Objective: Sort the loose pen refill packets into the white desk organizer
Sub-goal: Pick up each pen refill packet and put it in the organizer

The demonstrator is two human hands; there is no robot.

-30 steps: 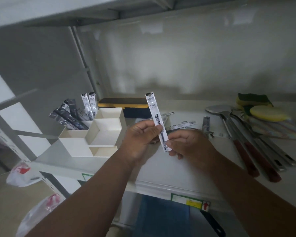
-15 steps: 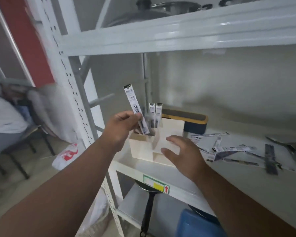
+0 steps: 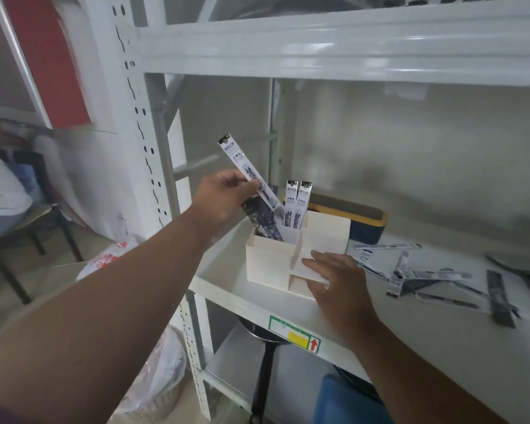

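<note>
The white desk organizer point(image 3: 270, 261) stands near the left end of the white shelf point(image 3: 224, 286). My left hand point(image 3: 224, 197) pinches a white refill packet point(image 3: 242, 163), tilted, its lower end over the organizer's back left compartment. That compartment holds dark packets point(image 3: 265, 223) and two upright white packets point(image 3: 297, 206). With straight fingers my right hand point(image 3: 337, 273) rests on the organizer's front right edge. Several loose packets point(image 3: 426, 275) lie scattered on the shelf to the right.
A dark box with a yellow rim point(image 3: 358, 218) sits behind the organizer. The shelf's white upright post point(image 3: 141, 133) rises at the left. A black pan handle point(image 3: 265, 374) and a blue container point(image 3: 346, 402) are on the level below. Plastic bags point(image 3: 153, 381) lie on the floor.
My left hand carried the white packet left from in front of me and lowered it toward the organizer's back compartment. My right hand let go of the packet and came to rest on the organizer.
</note>
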